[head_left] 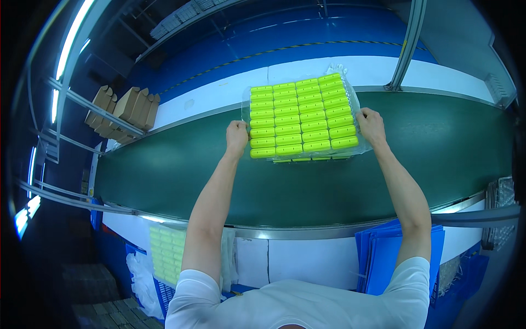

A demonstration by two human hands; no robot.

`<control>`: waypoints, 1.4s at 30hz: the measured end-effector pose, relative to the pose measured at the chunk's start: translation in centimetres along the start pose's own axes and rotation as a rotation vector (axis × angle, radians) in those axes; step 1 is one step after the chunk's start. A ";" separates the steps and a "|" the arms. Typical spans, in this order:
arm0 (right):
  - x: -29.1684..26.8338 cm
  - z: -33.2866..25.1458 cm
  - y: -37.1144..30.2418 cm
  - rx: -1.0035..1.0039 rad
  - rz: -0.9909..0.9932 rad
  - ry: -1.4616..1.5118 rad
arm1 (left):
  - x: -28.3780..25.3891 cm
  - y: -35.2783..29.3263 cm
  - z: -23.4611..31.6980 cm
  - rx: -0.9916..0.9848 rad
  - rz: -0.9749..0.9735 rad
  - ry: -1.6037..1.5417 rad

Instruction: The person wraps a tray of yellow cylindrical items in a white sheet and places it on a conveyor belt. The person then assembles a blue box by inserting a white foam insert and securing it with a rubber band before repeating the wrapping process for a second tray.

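Head view: the person is standing at a dark green conveyor belt [164,175] and reaching forward with both bare arms. The left hand [236,134] is closing its grip on the left edge of a clear plastic tray [246,109], fingers curled over the rim. The right hand [371,125] is gripping the tray's right edge in the same way, fingers pinching the rim. The tray is sitting at about 12 o'clock from the person, on the far half of the belt, slightly rotated so its right end is lying farther away. It is carrying rows of small yellow-green moulded parts [301,118], packed close together in three columns.

At about 10 o'clock, beyond the belt, a stack of brown cardboard pieces [123,109] is leaning on a metal rail. At about 7 o'clock, below the belt's near edge, a second tray of yellow-green parts [164,257] is lying in a blue crate. At about 4 o'clock, blue sheets [383,257] are standing upright beside the person. At about 3 o'clock, clear empty trays [501,197] are stacked near the belt's end. Whether the held tray is resting on the belt or raised just off it cannot be told.
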State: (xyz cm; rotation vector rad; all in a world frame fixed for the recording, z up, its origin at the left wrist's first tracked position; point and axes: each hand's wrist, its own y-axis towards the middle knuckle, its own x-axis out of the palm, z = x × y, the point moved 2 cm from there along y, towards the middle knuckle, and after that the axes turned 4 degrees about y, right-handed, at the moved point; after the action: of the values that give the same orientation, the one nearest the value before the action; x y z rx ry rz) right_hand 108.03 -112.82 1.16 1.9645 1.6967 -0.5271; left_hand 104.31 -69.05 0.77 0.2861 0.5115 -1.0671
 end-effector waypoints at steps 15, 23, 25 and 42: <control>3.4 -25.9 -26.4 -0.231 -0.331 0.317 | -40.0 -20.4 -0.3 0.042 0.176 0.015; 8.8 -37.5 -46.5 -0.196 -0.401 0.292 | -58.4 -31.8 -10.1 -0.066 0.115 -0.065; 9.8 -37.7 -50.6 -0.195 -0.408 0.241 | -60.1 -33.5 -14.4 -0.075 0.079 -0.063; 19.9 -28.4 -59.4 -0.219 -0.155 0.001 | -56.8 -33.7 -26.0 0.066 0.148 0.169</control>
State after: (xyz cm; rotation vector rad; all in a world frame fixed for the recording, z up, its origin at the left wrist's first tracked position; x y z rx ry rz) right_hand 51.71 -73.71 5.90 1.6902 1.8329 -0.3755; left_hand 45.92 -29.58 9.46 0.4682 0.5973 -0.9214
